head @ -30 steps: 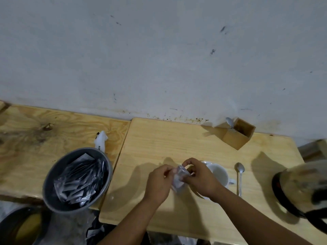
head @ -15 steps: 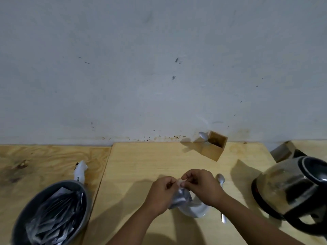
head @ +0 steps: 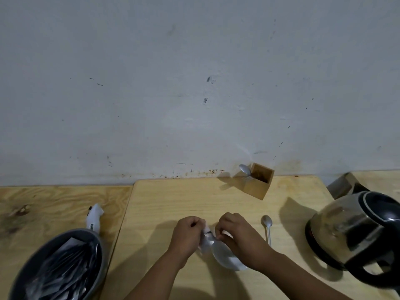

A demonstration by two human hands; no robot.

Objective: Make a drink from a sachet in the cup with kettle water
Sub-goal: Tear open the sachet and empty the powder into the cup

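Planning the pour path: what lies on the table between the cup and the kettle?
In the head view, one spoon lies on the table between the cup and the kettle; otherwise bare wood.

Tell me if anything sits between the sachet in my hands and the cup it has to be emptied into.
Nothing visible does. Both hands, left hand and right hand, pinch the sachet right at the near-left rim of the white cup. The right hand covers part of the cup's top, so its opening is partly hidden.
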